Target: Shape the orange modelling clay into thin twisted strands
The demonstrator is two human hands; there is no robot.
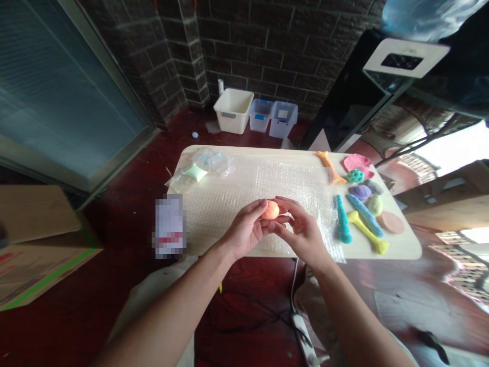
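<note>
An orange ball of modelling clay [271, 210] is held above the table between both my hands. My left hand [246, 232] has its thumb against the ball's left side, with fingers curled beneath. My right hand [305, 232] closes round it from the right, its fingertips at the ball's side and its thumb near my left fingers. Under my hands lies bubble wrap [214, 214] across the pale table [405, 247]. At the left sits a light green pillow-shaped packet [196, 173] beside crumpled clear plastic bags [216, 160].
Several clay shapes lie at the table's right, including a teal spiral [343, 219], a yellow bone-like piece [369, 232], a blue stick [365, 214] and a pink piece [357, 164]. Bins [234, 112] stand by the wall; a cardboard box [38, 239] is left, a power strip [303, 339] below.
</note>
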